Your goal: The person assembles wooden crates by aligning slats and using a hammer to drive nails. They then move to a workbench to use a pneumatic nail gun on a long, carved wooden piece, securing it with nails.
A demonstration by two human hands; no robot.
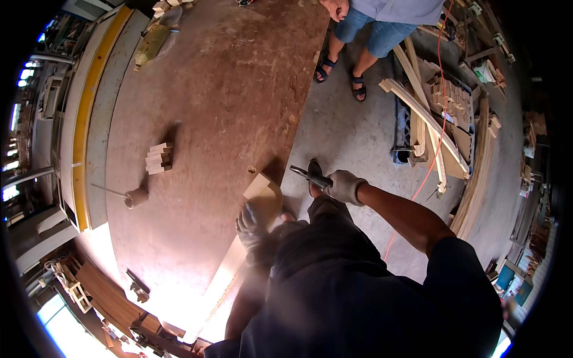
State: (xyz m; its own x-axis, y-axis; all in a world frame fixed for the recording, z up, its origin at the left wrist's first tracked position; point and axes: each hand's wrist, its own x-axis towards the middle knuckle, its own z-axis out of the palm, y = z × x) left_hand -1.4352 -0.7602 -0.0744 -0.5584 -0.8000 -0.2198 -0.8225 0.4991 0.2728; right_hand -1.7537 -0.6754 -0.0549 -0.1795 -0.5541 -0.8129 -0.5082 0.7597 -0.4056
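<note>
My gloved right hand (346, 187) is closed round a dark hand tool (313, 177) with a slim metallic end. It is held past the table edge, over the floor, and points left. My gloved left hand (252, 230) is wrapped over a long pale wooden board (227, 262) near its wider end, fingers on its left side. A wooden block (260, 186) forms the angled top of that end. Glare and blur soften the left hand's outline. The board runs along the table's right edge toward the lower left.
On the brown table (215, 107) lie stacked wooden blocks (158, 159), a round pot with a stick (136, 197), a dark metal tool (138, 286) and a yellowish bag (152, 45). Another person (382, 30) stands across. Wooden strips (427, 119), a crate and an orange hose (430, 170) lie right.
</note>
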